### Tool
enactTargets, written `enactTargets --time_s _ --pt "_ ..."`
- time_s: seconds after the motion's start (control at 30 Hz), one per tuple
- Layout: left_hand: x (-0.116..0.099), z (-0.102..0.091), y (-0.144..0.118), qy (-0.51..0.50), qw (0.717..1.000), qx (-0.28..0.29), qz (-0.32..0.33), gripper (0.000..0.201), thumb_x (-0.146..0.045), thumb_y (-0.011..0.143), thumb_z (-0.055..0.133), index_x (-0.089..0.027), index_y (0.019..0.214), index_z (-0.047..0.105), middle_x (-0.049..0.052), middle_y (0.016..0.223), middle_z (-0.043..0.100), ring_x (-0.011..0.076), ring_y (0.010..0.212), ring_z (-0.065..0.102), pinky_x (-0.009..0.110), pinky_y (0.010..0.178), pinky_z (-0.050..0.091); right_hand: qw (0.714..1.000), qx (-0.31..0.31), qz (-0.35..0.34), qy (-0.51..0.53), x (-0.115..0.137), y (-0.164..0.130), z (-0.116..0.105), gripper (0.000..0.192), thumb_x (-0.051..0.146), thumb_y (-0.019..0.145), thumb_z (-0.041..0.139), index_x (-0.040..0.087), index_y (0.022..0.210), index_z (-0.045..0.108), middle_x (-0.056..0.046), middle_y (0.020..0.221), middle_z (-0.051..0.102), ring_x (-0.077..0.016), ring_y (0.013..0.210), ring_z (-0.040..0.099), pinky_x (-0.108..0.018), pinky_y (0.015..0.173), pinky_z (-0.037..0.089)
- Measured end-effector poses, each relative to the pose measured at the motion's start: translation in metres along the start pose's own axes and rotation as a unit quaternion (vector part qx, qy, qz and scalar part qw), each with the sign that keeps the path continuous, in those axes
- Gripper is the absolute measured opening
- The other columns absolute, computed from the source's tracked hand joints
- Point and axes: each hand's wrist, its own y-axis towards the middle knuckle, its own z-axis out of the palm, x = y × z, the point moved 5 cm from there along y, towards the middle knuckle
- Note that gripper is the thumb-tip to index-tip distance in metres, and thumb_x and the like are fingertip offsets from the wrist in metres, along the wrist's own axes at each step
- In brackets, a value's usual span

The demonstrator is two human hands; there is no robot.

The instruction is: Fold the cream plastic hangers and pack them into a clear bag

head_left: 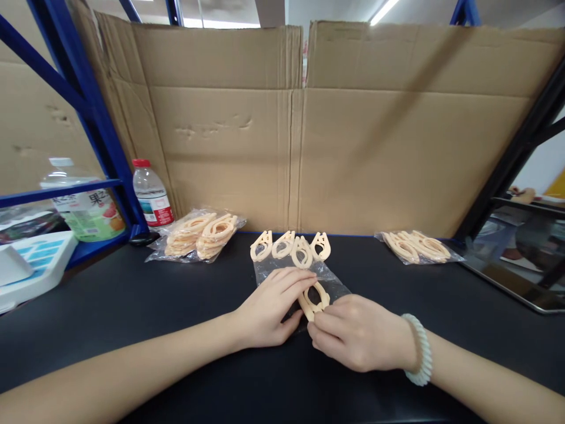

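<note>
A beige plastic clip (318, 297) with a teardrop-shaped loop lies at the middle front, on or in a clear plastic bag (333, 281); I cannot tell which. My left hand (274, 306) reaches over the bag's left side, fingers long across the top of the clip and thumb at its lower left, holding the film. At the clip's near end, the fingers of my right hand (359, 333) are pinched on it, hiding that part. Just beyond the bag stands a row of several loose clips (302, 253), loops toward me.
A bag of stacked clips (198, 235) lies back left, and another bag of clips (417, 246) back right. A red-capped bottle (152, 194), a larger bottle (88, 206) and a white-and-blue plastic item (44, 259) stand left. A cardboard wall (229, 153) closes the back of the black table (185, 377).
</note>
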Motion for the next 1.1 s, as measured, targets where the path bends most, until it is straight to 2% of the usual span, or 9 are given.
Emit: enactTargets --time_s 0.2,0.33,0.43,0.57,0.7,0.83,0.9,1.0,1.1 --pt "-0.014 0.002 0.003 -0.025 0.999 0.019 0.008 0.064 -0.009 0.070 0.055 -0.018 0.132 0.040 0.011 0.132 0.053 0.0265 0.123 0.045 0.047 0.104 0.037 1.000 0.018 -0.001 0.014 0.010 0.000 -0.008 0.031 0.006 0.088 0.041 0.016 0.064 0.058 -0.002 0.060 0.055 -0.0145 0.048 0.048 -0.032 0.041 0.032" --pt "-0.028 0.007 0.003 -0.058 0.998 0.032 0.016 0.070 -0.013 0.066 0.057 -0.019 0.133 0.039 0.010 0.133 0.052 0.0273 0.123 0.044 0.046 0.104 0.035 1.000 -0.017 0.007 0.013 0.017 0.004 -0.022 0.031 0.008 0.086 0.041 0.019 0.061 0.057 -0.002 0.056 0.053 -0.0156 0.046 0.044 -0.033 0.040 0.029" --pt "-0.033 0.009 0.003 -0.073 0.997 0.031 0.027 0.071 -0.014 0.066 0.056 -0.019 0.134 0.037 0.010 0.132 0.052 0.0277 0.123 0.045 0.047 0.105 0.033 0.999 -0.044 0.007 -0.005 0.017 0.005 -0.027 0.033 0.008 0.086 0.040 0.020 0.060 0.057 -0.002 0.055 0.054 -0.0164 0.048 0.046 -0.033 0.043 0.033" --pt "-0.032 0.007 0.005 -0.071 0.997 0.024 0.016 0.063 -0.017 0.071 0.057 -0.019 0.132 0.039 0.011 0.129 0.054 0.0279 0.121 0.046 0.047 0.105 0.032 0.997 -0.038 0.027 -0.059 0.008 0.001 -0.019 0.035 0.007 0.089 0.038 0.018 0.061 0.058 -0.004 0.059 0.056 -0.0174 0.053 0.049 -0.033 0.049 0.041" --pt "-0.031 0.006 0.007 -0.068 0.997 0.025 0.008 0.049 -0.018 0.071 0.062 -0.020 0.118 0.048 0.011 0.128 0.054 0.0270 0.121 0.046 0.046 0.108 0.030 0.994 -0.011 0.059 -0.096 0.000 -0.001 -0.008 0.032 0.008 0.089 0.039 0.015 0.066 0.060 -0.007 0.070 0.058 -0.0207 0.069 0.054 -0.032 0.050 0.041" --pt "-0.030 0.007 0.006 -0.060 0.998 0.025 0.001 0.050 -0.018 0.069 0.064 -0.019 0.117 0.048 0.011 0.124 0.056 0.0269 0.119 0.046 0.046 0.108 0.031 0.991 0.011 0.076 -0.107 -0.002 0.001 -0.004 0.030 0.007 0.088 0.039 0.015 0.068 0.059 -0.008 0.077 0.057 -0.0219 0.077 0.052 -0.033 0.054 0.041" --pt "-0.031 0.007 0.005 -0.052 0.998 0.025 0.004 0.050 -0.019 0.070 0.064 -0.019 0.118 0.048 0.011 0.121 0.057 0.0276 0.119 0.047 0.047 0.108 0.030 0.991 0.015 0.092 -0.094 -0.005 0.001 -0.007 0.025 0.007 0.089 0.041 0.016 0.071 0.058 -0.008 0.079 0.056 -0.0218 0.079 0.051 -0.033 0.057 0.041" --pt "-0.031 0.007 0.005 -0.041 0.999 0.029 0.006 0.050 -0.021 0.071 0.063 -0.019 0.119 0.049 0.011 0.120 0.058 0.0289 0.119 0.047 0.049 0.109 0.028 0.989 0.029 0.142 -0.018 -0.018 -0.003 -0.013 0.007 0.012 0.085 0.054 0.017 0.080 0.053 -0.007 0.087 0.055 -0.0220 0.082 0.051 -0.033 0.062 0.043" --pt "-0.031 0.007 0.004 -0.043 0.998 0.040 0.011 0.061 -0.020 0.071 0.062 -0.021 0.129 0.043 0.011 0.128 0.055 0.0287 0.122 0.045 0.048 0.109 0.028 0.969 0.044 0.225 0.097 -0.038 -0.012 -0.013 0.027 0.017 0.073 0.070 0.019 0.089 0.050 -0.007 0.097 0.054 -0.0222 0.087 0.051 -0.034 0.069 0.044"
